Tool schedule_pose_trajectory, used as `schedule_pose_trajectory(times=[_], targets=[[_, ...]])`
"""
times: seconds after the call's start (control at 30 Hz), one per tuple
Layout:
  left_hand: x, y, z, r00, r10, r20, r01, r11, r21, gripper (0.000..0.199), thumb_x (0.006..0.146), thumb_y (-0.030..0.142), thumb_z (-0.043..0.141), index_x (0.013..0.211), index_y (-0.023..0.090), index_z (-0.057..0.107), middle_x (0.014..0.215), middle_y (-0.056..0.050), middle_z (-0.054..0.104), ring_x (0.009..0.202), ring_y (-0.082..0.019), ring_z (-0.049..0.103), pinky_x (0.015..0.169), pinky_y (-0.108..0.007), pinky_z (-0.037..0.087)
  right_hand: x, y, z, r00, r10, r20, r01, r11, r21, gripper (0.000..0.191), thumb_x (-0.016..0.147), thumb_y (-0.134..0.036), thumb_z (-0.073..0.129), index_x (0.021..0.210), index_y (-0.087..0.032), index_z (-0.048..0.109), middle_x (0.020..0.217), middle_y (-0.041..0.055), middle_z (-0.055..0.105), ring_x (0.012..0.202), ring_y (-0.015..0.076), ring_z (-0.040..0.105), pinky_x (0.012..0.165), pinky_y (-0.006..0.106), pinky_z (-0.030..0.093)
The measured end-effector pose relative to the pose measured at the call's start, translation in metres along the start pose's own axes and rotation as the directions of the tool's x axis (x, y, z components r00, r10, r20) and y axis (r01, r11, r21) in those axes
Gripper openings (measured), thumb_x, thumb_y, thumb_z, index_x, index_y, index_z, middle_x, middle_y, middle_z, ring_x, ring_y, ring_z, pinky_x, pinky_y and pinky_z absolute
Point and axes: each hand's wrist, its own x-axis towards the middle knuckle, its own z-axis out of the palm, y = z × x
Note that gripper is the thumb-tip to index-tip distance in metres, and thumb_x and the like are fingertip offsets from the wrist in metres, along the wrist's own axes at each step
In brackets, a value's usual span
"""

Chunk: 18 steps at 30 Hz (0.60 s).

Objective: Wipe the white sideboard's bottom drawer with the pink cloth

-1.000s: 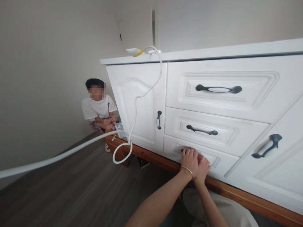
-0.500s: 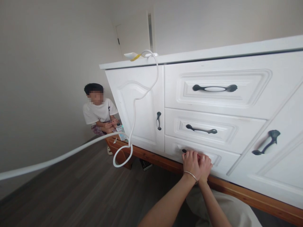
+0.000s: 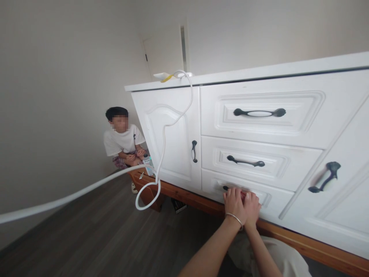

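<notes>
My left hand (image 3: pixel 235 204), with a thin bracelet at its wrist, has its fingers bent at the handle of the bottom drawer (image 3: pixel 211 184). Pressed against it is my right hand (image 3: pixel 251 207), also with bent fingers. A small red thing (image 3: pixel 243 196) shows between the two hands; its shape is mostly hidden. The handle's dark left end (image 3: pixel 225 188) sticks out past my left fingers. What each hand grips beneath the fingers cannot be made out. The white cabinet (image 3: pixel 219 80) has its drawers and doors closed.
A white cable (image 3: pixel 86 190) runs from the left and loops before the cabinet up to its top. A wooden base (image 3: pixel 184 194) lies under the cabinet. At the left, a person (image 3: pixel 123 142) sits near bottles (image 3: pixel 147 161). A dark box (image 3: pixel 179 206) is on the floor.
The view has shifted slightly, so the cabinet sits a little lower. Both hands stay at the bottom drawer's handle, and a little more of the red thing shows between them.
</notes>
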Motion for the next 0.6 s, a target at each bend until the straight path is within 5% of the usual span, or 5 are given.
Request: schedule_pose_trajectory(times=[0.1, 0.17, 0.3, 0.43, 0.6], targets=[[-0.008, -0.004, -0.004, 0.999, 0.002, -0.032, -0.005, 0.995, -0.101, 0.011, 0.096, 0.031, 0.055, 0.103, 0.03, 0.062, 0.113, -0.006, 0.072, 0.112, -0.028, 0.062, 0.103, -0.055, 0.051, 0.001, -0.002, -0.001, 1.0, -0.002, -0.026, 0.002, 1.0, 0.003, 0.022, 0.1, -0.031, 0.038, 0.095, -0.021, 0.057, 0.098, 0.013, 0.059, 0.094, 0.031, 0.049, 0.074, 0.04, 0.032], [-0.018, -0.011, -0.008, 0.995, -0.043, -0.088, 0.026, 0.984, -0.179, 0.023, 0.097, 0.021, 0.049, 0.113, 0.032, 0.06, 0.12, -0.002, 0.071, 0.117, -0.021, 0.062, 0.11, -0.045, 0.049, 0.002, -0.005, -0.002, 0.998, 0.006, -0.055, -0.005, 1.0, 0.01, 0.017, 0.097, -0.031, 0.043, 0.093, -0.021, 0.056, 0.096, 0.0125, 0.058, 0.093, 0.0309, 0.049, 0.074, 0.039, 0.032], [-0.034, -0.034, -0.009, 0.94, -0.304, -0.156, 0.256, 0.929, -0.269, 0.037, 0.09, 0.002, 0.043, 0.121, 0.019, 0.054, 0.127, -0.013, 0.066, 0.12, -0.019, 0.062, 0.112, -0.04, 0.05, 0.004, -0.01, -0.002, 0.996, 0.042, -0.074, -0.044, 0.999, -0.016, 0.006, 0.09, -0.023, 0.052, 0.09, -0.02, 0.057, 0.096, 0.0118, 0.06, 0.092, 0.0296, 0.049, 0.073, 0.039, 0.029], [-0.023, -0.053, -0.003, 0.901, -0.434, 0.024, 0.422, 0.86, -0.287, 0.042, 0.079, -0.007, 0.053, 0.113, 0.017, 0.059, 0.12, -0.016, 0.073, 0.104, -0.02, 0.072, 0.096, -0.035, 0.058, 0.005, -0.016, -0.006, 0.997, 0.066, -0.049, -0.067, 0.998, -0.015, 0.008, 0.086, -0.018, 0.054, 0.091, -0.018, 0.06, 0.099, 0.0113, 0.061, 0.095, 0.0291, 0.049, 0.075, 0.038, 0.028], [0.006, -0.06, 0.007, 0.9, -0.387, 0.199, 0.433, 0.846, -0.313, 0.023, 0.086, 0.006, 0.062, 0.107, 0.016, 0.065, 0.112, -0.009, 0.078, 0.106, -0.02, 0.073, 0.101, -0.041, 0.056, 0.007, -0.026, -0.021, 0.994, 0.103, 0.024, -0.104, 0.994, 0.037, 0.01, 0.085, -0.018, 0.056, 0.093, -0.019, 0.062, 0.104, 0.0116, 0.063, 0.1, 0.0294, 0.048, 0.08, 0.04, 0.029]])
